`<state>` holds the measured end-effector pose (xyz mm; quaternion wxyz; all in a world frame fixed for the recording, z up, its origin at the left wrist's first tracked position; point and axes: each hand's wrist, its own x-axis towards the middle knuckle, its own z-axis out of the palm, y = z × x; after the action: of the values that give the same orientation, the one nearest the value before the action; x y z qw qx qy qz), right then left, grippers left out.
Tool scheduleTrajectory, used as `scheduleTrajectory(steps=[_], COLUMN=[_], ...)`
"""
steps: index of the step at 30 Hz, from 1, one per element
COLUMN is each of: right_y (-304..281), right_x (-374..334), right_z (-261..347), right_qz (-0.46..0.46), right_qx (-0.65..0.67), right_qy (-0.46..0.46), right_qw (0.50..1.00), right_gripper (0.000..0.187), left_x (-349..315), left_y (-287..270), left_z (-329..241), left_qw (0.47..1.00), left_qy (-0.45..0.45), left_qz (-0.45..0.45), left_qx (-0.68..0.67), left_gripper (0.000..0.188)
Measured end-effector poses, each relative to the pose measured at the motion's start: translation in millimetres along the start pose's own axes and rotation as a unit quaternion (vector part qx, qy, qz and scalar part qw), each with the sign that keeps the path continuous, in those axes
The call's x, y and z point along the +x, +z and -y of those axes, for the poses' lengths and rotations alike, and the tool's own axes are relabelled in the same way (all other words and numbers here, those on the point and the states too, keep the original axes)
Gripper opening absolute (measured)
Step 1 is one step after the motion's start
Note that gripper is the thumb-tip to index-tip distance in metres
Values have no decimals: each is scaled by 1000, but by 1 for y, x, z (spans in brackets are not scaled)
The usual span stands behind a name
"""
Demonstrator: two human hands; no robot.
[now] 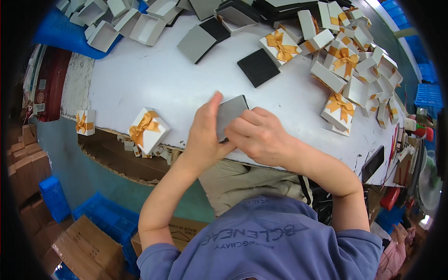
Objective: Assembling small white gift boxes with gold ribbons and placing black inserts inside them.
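My left hand (205, 133) and my right hand (259, 135) both grip a small grey square pad (230, 112) at the near edge of the white table (154, 84). The left thumb lies along the pad's left side, and the right fingers cover its lower right corner. A white gift box with a gold bow (148, 129) sits at the table edge just left of my left hand. A black square pad (258, 67) lies flat on the table beyond my hands.
A heap of white boxes with gold bows (347, 60) fills the right side of the table. Open white box trays (116, 23) and grey and black pads (203, 37) lie at the far side. One bowed box (85, 122) sits at the left. Blue crates (105, 217) and cardboard cartons (88, 245) stand on the floor.
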<state>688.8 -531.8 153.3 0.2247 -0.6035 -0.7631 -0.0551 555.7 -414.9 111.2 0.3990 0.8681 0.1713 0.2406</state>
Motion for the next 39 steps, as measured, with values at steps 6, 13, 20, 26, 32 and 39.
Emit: scheduleTrajectory(steps=[6,13,20,26,32,39], right_y=[-34,-43,-17,-1,11,16], right_x=[3,18,13,-9,-11,15], right_z=[-78,-145,-47,-24,-30,-108], right_qz=[13,127,99,24,62,85], right_qx=[73,-142,153,90,67,-32], right_qy=[139,202,63,73,68,176], right_qw=[988,961,981,993,994,980], right_gripper=[35,47,61,57,58,68], left_x=[-7,6,9,16,7,27], left_y=[-35,-37,-1,-8,-23,-117], left_z=[19,12,28,13,5,12], left_qw=[946,943,967,970,952,826], left_qy=[235,189,208,168,124,-128], left_qz=[134,211,-14,135,141,148], left_qx=[178,176,-146,115,241,528], left_gripper=[60,60,91,91,92,69])
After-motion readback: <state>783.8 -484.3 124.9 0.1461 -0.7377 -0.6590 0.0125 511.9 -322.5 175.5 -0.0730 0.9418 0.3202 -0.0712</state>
